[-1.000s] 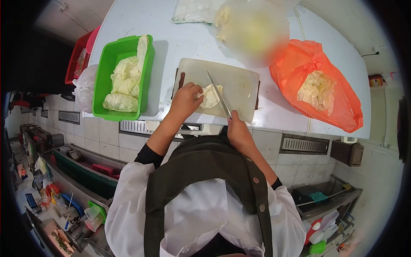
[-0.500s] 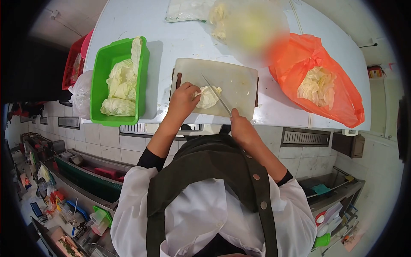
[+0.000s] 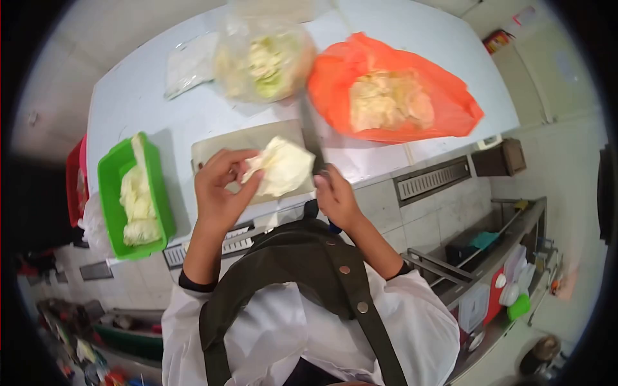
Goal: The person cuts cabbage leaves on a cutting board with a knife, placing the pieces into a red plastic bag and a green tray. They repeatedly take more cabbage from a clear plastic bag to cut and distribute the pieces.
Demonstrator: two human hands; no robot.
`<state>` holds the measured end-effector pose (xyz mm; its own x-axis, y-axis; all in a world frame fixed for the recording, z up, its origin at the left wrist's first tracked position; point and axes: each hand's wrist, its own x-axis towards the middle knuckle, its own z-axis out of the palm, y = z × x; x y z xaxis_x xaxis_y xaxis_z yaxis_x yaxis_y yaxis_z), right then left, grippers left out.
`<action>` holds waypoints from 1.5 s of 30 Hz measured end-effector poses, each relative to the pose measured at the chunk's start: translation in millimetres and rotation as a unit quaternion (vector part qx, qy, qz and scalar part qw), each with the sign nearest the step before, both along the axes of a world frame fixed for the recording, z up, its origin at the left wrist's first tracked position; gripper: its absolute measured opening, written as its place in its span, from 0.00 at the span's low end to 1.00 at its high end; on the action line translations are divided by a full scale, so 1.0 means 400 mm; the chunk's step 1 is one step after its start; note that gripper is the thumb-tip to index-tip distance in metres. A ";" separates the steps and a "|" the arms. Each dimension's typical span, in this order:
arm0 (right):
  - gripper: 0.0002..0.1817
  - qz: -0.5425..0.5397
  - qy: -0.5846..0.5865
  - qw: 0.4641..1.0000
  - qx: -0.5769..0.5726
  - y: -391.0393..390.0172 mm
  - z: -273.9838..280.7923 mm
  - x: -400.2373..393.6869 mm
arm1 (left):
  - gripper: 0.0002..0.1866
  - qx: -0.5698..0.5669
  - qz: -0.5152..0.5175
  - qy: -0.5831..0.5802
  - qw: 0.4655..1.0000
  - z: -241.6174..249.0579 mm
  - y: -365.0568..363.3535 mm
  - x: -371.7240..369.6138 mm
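Observation:
Thumb and fingers of my left hand (image 3: 221,186) pinch a pale cabbage leaf (image 3: 284,168), lifted above the light cutting board (image 3: 222,145). My right hand (image 3: 338,201) is closed around the handle of a knife (image 3: 311,136). Its blurred blade points away from me, just right of the leaf and board. An orange plastic bag (image 3: 444,87), farther right, lies open with pale leaves (image 3: 386,100) in it. Beyond the board stands a clear plastic bag (image 3: 235,80) holding yellow-green cabbage pieces (image 3: 267,64).
A green tub (image 3: 111,196) with cabbage leaves (image 3: 137,196) sits at the table's left edge. Beside it are a white plastic bag (image 3: 95,225) and a red basket (image 3: 75,186). A flat clear packet (image 3: 191,61) lies at the back left. Metal shelving stands behind me on the right.
The leaf has come up off the board in my left hand. The knife has swung to the right, clear of the leaf. My view has turned towards the right.

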<state>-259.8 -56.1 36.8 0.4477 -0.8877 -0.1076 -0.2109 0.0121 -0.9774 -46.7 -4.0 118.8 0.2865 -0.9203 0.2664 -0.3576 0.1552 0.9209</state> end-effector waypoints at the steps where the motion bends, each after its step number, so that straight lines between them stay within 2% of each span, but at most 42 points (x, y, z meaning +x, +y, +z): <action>1: 0.12 -0.062 -0.054 0.997 0.010 0.007 0.029 -0.042 | 0.17 -0.051 -0.031 -0.050 0.997 0.043 -0.045 -0.044; 2: 0.11 -0.104 -0.113 0.987 0.044 0.010 0.082 -0.087 | 0.16 -0.106 -0.055 -0.072 0.990 0.071 -0.101 -0.092; 3: 0.09 -0.168 -0.111 0.979 -0.018 0.002 0.055 -0.134 | 0.16 -0.160 -0.074 -0.096 0.980 0.095 -0.167 -0.141; 4: 0.08 -0.212 -0.153 0.965 -0.028 0.002 0.077 -0.173 | 0.16 -0.190 -0.101 -0.134 0.967 0.108 -0.230 -0.185; 5: 0.09 -0.295 -0.126 0.947 -0.026 -0.004 0.076 -0.216 | 0.15 -0.162 -0.112 -0.133 0.971 0.108 -0.299 -0.236; 6: 0.07 -0.344 -0.136 0.929 -0.003 0.005 0.093 -0.246 | 0.22 -0.233 -0.068 -0.161 0.957 0.054 -0.367 -0.274; 7: 0.08 -0.346 -0.141 0.926 -0.056 -0.001 0.045 -0.306 | 0.23 -0.165 -0.111 -0.188 0.962 0.035 -0.413 -0.300; 8: 0.10 -0.348 -0.145 0.920 -0.109 -0.004 -0.002 -0.369 | 0.23 -0.261 -0.096 -0.146 0.949 -0.008 -0.416 -0.339; 9: 0.12 -0.375 -0.037 0.908 -0.183 -0.018 -0.034 -0.410 | 0.20 -0.413 0.000 -0.272 0.869 -0.035 -0.405 -0.354; 10: 0.15 -0.456 -0.098 0.881 -0.077 -0.005 0.047 -0.346 | 0.19 -0.345 -0.040 -0.246 0.905 -0.008 -0.327 -0.325; 11: 0.17 -0.428 -0.142 0.889 -0.084 0.003 0.062 -0.327 | 0.18 -0.275 -0.080 -0.203 0.936 0.022 -0.272 -0.302; 14: 0.17 -0.337 -0.169 0.921 -0.100 0.035 0.053 -0.293 | 0.16 -0.226 -0.023 -0.172 0.958 -0.029 -0.152 -0.140; 15: 0.16 -0.328 -0.171 0.924 -0.098 0.045 0.058 -0.280 | 0.16 -0.272 0.073 -0.177 0.943 -0.057 -0.128 -0.070; 17: 0.15 -0.309 -0.169 0.931 -0.095 0.054 0.058 -0.251 | 0.13 -0.166 0.229 -0.164 0.945 -0.051 -0.041 0.106; 18: 0.15 -0.297 -0.166 0.936 -0.090 0.052 0.054 -0.239 | 0.13 -0.100 0.313 -0.205 0.922 -0.065 0.003 0.206; 19: 0.15 -0.285 -0.163 0.941 -0.088 0.051 0.054 -0.224 | 0.13 -0.058 0.353 -0.234 0.904 -0.101 0.045 0.325; 21: 0.13 -0.265 -0.177 0.945 -0.073 0.049 0.070 -0.168 | 0.14 0.113 0.435 -0.237 0.861 -0.164 0.104 0.499; 23: 0.13 -0.225 -0.184 0.953 -0.080 0.050 0.093 -0.113 | 0.15 0.156 0.455 -0.248 0.841 -0.302 0.086 0.620; 24: 0.12 -0.195 -0.185 0.958 -0.094 0.053 0.104 -0.086 | 0.17 0.175 0.463 -0.253 0.831 -0.332 0.077 0.650; 27: 0.11 -0.148 -0.193 0.962 -0.120 0.078 0.130 -0.023 | 0.16 0.195 0.414 -0.178 0.871 -0.286 0.076 0.633; 31: 0.11 -0.130 -0.185 0.965 -0.132 0.107 0.122 -0.013 | 0.13 0.097 0.451 -0.178 0.869 -0.232 0.148 0.703; 34: 0.10 -0.130 -0.165 0.972 -0.106 0.116 0.104 -0.041 | 0.12 0.004 0.424 -0.172 0.889 -0.106 0.203 0.662; 36: 0.10 -0.137 -0.174 0.971 -0.087 0.120 0.095 -0.053 | 0.13 0.013 0.334 -0.131 0.933 -0.019 0.207 0.610; 39: 0.09 -0.138 -0.176 0.972 -0.065 0.122 0.081 -0.071 | 0.14 0.055 0.204 -0.112 0.971 0.030 0.166 0.507; 41: 0.08 -0.151 -0.172 0.973 -0.019 0.126 0.077 -0.069 | 0.14 0.117 0.116 -0.092 0.982 -0.005 0.111 0.445; 43: 0.08 -0.122 -0.142 0.982 -0.026 0.127 0.069 -0.069 | 0.15 0.202 0.025 -0.057 0.977 -0.084 0.047 0.389; 45: 0.07 -0.098 -0.127 0.987 -0.002 0.133 0.079 -0.057 | 0.14 0.254 -0.080 0.003 0.964 -0.231 -0.030 0.360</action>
